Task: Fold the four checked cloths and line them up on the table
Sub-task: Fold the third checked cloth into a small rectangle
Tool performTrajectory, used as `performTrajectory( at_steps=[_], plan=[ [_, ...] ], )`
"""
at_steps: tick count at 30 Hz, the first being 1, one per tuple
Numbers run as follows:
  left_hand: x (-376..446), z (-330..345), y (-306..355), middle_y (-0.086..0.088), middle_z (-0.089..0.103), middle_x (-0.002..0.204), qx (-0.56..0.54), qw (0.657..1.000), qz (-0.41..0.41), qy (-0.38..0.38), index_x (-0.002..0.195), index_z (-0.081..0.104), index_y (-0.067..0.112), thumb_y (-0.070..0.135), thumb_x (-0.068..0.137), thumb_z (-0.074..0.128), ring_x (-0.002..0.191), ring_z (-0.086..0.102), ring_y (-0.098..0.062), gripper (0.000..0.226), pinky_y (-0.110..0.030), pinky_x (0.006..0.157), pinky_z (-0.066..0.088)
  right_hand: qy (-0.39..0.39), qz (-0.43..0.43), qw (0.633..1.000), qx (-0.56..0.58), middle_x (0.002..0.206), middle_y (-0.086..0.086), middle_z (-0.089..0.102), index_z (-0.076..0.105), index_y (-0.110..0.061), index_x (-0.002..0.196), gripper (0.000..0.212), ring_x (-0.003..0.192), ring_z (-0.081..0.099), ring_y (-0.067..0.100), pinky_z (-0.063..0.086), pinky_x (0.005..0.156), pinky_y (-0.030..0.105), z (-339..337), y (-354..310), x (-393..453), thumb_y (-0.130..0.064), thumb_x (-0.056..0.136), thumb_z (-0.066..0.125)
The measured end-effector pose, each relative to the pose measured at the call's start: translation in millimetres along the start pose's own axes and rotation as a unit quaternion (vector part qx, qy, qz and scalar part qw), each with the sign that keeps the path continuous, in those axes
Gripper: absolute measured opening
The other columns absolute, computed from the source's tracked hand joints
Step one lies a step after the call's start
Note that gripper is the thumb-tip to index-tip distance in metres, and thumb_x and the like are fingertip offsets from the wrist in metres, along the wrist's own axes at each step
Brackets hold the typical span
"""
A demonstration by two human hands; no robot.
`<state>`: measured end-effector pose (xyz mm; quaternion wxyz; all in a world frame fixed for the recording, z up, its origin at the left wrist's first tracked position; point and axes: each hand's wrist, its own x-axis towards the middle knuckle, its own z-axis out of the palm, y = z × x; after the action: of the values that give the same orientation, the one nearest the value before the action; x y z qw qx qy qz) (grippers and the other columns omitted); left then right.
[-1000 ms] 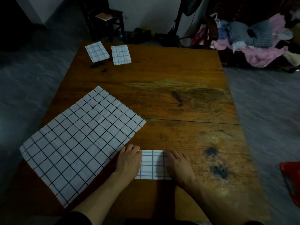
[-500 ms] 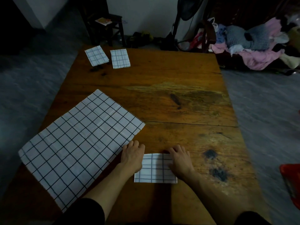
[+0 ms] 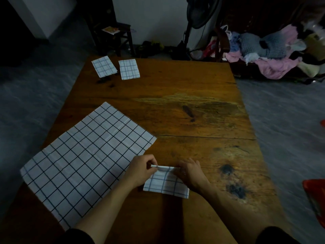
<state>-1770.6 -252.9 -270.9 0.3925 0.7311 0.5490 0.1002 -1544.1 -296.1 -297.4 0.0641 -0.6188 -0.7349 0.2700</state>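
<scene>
Both hands moved from lying flat on the small folded cloth (image 3: pixel 165 184) to pinching its far edge, now raised off the tabletop (image 3: pixel 193 95). Left hand (image 3: pixel 142 170) grasps the left far corner, right hand (image 3: pixel 189 170) the right. Long axis runs left-right, near front edge. Unfolded cloth (image 3: pixel 84 161) lies diagonal, overhanging left edge. Two folded cloths (image 3: pixel 104 66) (image 3: pixel 129 69) sit at far-left corner. Centre and right side open.

A home: worn wooden table (image 3: pixel 175 95), heaped laundry (image 3: pixel 274 55).
</scene>
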Motion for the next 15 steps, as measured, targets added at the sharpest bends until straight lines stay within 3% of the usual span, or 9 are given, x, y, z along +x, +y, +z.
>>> performTrajectory(
  at_steps=[2, 4, 6, 9, 12, 15],
  plan=[
    [0, -6, 5, 0.007, 0.065, 0.084, -0.027, 0.999, 0.009, 0.017, 0.081, 0.061, 0.028, 0.019, 0.087, 0.071, 0.079, 0.061, -0.008, 0.014, -0.029, 0.069, 0.054, 0.017, -0.010, 0.999, 0.025, 0.087, -0.010, 0.061, 0.056, -0.034, 0.084, 0.017, 0.083, 0.052, 0.009, 0.045, 0.076, 0.037, -5, 0, 0, -0.044, 0.094, 0.046],
    [1, -11, 8, 0.008, 0.064, 0.083, -0.037, 0.999, 0.019, 0.027, 0.081, 0.061, 0.028, 0.019, 0.087, 0.070, 0.078, 0.061, -0.007, 0.014, -0.026, 0.066, 0.051, 0.029, -0.003, 0.999, 0.035, 0.077, -0.006, 0.061, 0.057, -0.025, 0.076, 0.024, 0.073, 0.054, 0.011, 0.047, 0.066, 0.039, -10, 2, -1, -0.041, 0.093, 0.050],
    [2, -14, 8, 0.010, 0.064, 0.085, -0.037, 0.998, 0.035, 0.029, 0.084, 0.062, 0.029, 0.023, 0.089, 0.069, 0.079, 0.060, -0.005, 0.010, -0.025, 0.067, 0.050, 0.038, 0.001, 0.998, 0.040, 0.073, -0.007, 0.059, 0.059, -0.020, 0.074, 0.024, 0.066, 0.053, 0.007, 0.044, 0.060, 0.031, -19, 1, -5, -0.032, 0.094, 0.057],
    [4, -16, 10, 0.010, 0.064, 0.088, -0.051, 0.996, 0.067, 0.027, 0.089, 0.062, 0.032, 0.029, 0.092, 0.065, 0.080, 0.059, -0.002, 0.005, -0.026, 0.067, 0.053, 0.044, -0.001, 0.998, 0.052, 0.072, -0.014, 0.053, 0.056, -0.029, 0.076, 0.021, 0.066, 0.051, -0.001, 0.035, 0.057, 0.013, -31, 1, -13, -0.027, 0.097, 0.057],
    [7, -13, 14, 0.010, 0.065, 0.087, -0.082, 0.992, 0.093, 0.033, 0.091, 0.064, 0.029, 0.029, 0.093, 0.064, 0.078, 0.059, -0.002, 0.002, -0.022, 0.063, 0.049, 0.072, 0.010, 0.997, 0.040, 0.079, -0.006, 0.058, 0.066, -0.017, 0.084, 0.019, 0.070, 0.053, 0.007, 0.041, 0.060, 0.023, -40, 8, -23, -0.026, 0.097, 0.056],
    [12, -8, 18, 0.012, 0.064, 0.091, -0.099, 0.989, 0.109, 0.023, 0.093, 0.067, 0.026, 0.029, 0.093, 0.063, 0.083, 0.058, 0.000, 0.004, -0.019, 0.068, 0.044, 0.095, 0.025, 0.994, 0.038, 0.081, -0.004, 0.060, 0.067, -0.015, 0.089, 0.018, 0.071, 0.055, 0.011, 0.046, 0.061, 0.031, -47, 16, -39, -0.025, 0.097, 0.055]
  ],
)
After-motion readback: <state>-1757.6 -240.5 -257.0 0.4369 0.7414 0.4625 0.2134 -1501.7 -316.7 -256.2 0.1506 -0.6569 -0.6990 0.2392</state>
